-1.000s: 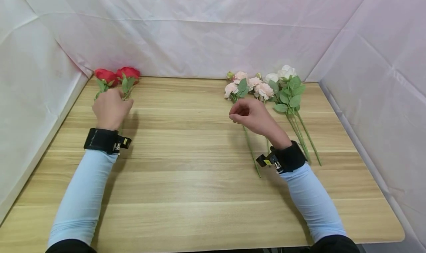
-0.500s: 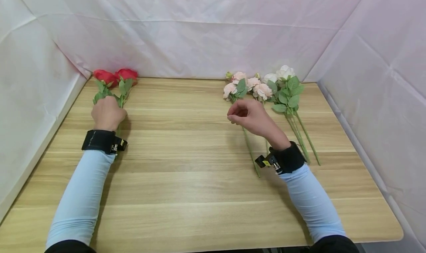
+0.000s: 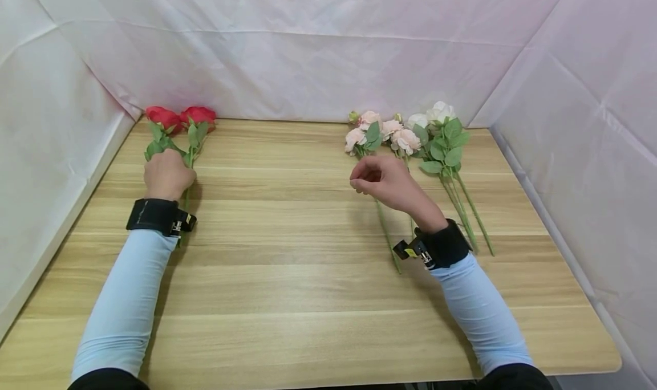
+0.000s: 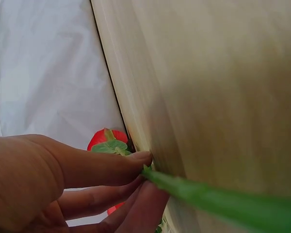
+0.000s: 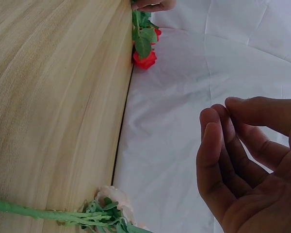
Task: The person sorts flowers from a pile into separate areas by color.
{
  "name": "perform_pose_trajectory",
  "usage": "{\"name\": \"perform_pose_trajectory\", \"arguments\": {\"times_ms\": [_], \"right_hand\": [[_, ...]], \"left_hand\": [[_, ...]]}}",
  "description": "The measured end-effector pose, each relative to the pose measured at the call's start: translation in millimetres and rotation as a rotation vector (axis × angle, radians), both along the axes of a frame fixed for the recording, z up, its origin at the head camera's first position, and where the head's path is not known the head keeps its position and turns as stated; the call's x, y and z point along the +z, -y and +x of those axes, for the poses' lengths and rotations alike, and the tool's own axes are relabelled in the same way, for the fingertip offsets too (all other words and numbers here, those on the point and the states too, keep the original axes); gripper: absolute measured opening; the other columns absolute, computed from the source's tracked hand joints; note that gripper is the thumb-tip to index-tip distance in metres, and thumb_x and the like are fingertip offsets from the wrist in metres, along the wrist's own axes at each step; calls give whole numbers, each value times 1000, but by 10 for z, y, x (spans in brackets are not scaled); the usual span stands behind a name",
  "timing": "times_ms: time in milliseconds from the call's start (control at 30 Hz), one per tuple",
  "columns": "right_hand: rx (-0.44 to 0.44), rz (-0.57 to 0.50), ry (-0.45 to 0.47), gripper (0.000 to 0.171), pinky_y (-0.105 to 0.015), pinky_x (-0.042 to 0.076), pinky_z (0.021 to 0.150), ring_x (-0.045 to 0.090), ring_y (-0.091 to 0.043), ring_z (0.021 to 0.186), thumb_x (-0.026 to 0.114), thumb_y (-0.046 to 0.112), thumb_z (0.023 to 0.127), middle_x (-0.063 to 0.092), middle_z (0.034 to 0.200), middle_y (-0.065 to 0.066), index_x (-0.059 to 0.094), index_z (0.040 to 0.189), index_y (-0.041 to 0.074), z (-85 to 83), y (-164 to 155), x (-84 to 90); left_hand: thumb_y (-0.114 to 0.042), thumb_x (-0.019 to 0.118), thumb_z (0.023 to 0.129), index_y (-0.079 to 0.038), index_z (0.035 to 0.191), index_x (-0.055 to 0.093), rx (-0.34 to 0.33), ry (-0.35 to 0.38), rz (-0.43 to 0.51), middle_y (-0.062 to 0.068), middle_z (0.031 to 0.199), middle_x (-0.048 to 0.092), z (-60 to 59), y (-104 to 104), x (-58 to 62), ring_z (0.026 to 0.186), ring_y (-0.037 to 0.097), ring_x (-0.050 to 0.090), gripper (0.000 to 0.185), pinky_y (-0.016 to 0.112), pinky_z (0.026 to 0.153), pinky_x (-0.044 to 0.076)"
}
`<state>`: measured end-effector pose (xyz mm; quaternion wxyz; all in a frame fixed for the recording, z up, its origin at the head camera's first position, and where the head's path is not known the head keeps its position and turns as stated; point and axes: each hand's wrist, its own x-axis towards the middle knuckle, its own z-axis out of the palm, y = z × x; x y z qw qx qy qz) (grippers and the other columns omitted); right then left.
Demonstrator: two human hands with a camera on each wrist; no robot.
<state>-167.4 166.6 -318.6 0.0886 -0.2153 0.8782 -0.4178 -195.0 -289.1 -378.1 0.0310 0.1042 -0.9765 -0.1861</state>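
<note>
Two red roses with green leaves lie at the far left of the table. My left hand is over their stems, just below the leaves. In the left wrist view, its thumb and fingertips pinch a green stem; which rose it belongs to is hard to tell. My right hand hovers above the pale pink flowers, its fingers loosely curled and holding nothing. A pink flower's stem runs below that hand in the right wrist view.
White roses with green leaves lie right of the pink ones, their stems pointing toward me. The wooden table is enclosed by white cloth walls at the back and both sides.
My left hand has drawn back a little toward me, lower along the rose stems, uncovering more leaves. The red roses have barely shifted. My right hand has stayed in place.
</note>
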Motion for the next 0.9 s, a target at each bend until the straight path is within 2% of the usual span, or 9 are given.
{"name": "perform_pose_trajectory", "arguments": {"times_ms": [300, 433, 567, 733, 900], "right_hand": [[1, 1, 5, 5, -28, 53, 69, 69, -35, 83, 72, 14, 97, 73, 89, -10, 73, 100, 10, -4, 2, -11], [-3, -1, 8, 5, -28, 53, 68, 69, -36, 83, 72, 14, 97, 74, 89, -10, 73, 100, 10, -10, 2, -21], [-1, -2, 12, 5, -28, 54, 69, 69, -36, 83, 71, 14, 97, 73, 90, -10, 73, 100, 10, -9, -2, -16], [1, 2, 6, 5, -27, 53, 69, 68, -28, 80, 71, 14, 97, 73, 90, -10, 73, 100, 9, -7, -1, -10], [2, 2, 2, 5, -27, 54, 69, 68, -21, 77, 72, 13, 97, 73, 89, -10, 73, 100, 9, -7, -3, -14]], "left_hand": [[-8, 61, 78, -7, 53, 49, 7, -64, -9, 11, 58, 50, -17, -3, 29, 68, 39, 59, 28, 39, 49, 39], [-6, 59, 78, -9, 52, 47, 1, -101, 10, 6, 54, 45, -30, -11, 43, 66, 36, 56, 29, 39, 51, 36], [-7, 59, 83, -12, 47, 44, -11, -152, 43, -2, 48, 35, -18, -42, 87, 60, 30, 48, 39, 37, 53, 30], [-10, 63, 87, -12, 42, 45, -28, -229, 55, -5, 43, 32, 21, -113, 182, 57, 27, 43, 49, 38, 55, 27], [-6, 63, 87, -7, 44, 53, -33, -286, 62, -4, 42, 35, 63, -194, 291, 53, 26, 41, 44, 38, 53, 26]]}}
